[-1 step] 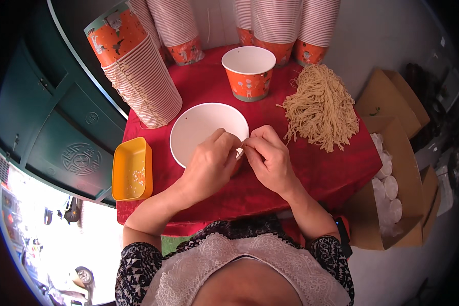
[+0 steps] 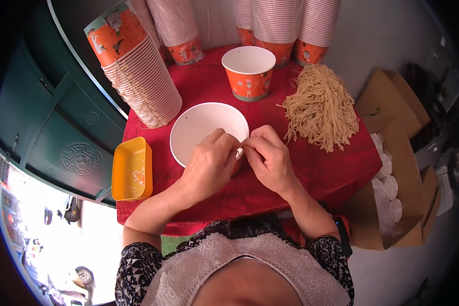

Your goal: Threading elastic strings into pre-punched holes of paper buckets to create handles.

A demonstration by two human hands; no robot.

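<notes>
Head view: white-lined paper bucket [image 2: 196, 132] on the table [image 2: 311, 176], mouth tipped toward the wearer, smooth inside, with a small dark spot near its left rim. Table draped in wrinkled deep-red cloth with a dull sheen.

Left hand [image 2: 210, 162] overlaps the bucket's near right side, fingers curled; right hand [image 2: 269, 157] just beside it, fingers bent inward. Fingertips of both meet at the right rim. Whether they pinch rim, strand or something else: cannot tell; left knuckles cover the contact, detail too small.

Right of the hands, a loose, shaggy heap of tan string [image 2: 324, 109], fibrous and kinked. Behind, a second bucket [image 2: 249, 86], upright, tapered, orange printed wall, grey-green base band. Left, a tilted nested stack [image 2: 145, 81], ribbed by pale rims, stray strands down its side. Yellow tray [image 2: 130, 188], rounded corners, white and orange bits inside; their material unclear.

Rear stacks [image 2: 278, 25] in clear film, tops cut off. Cardboard box [image 2: 410, 188] at right: pale rounded objects under film, kind hard to make out. Bucket's outer wall mostly hidden by hands.
</notes>
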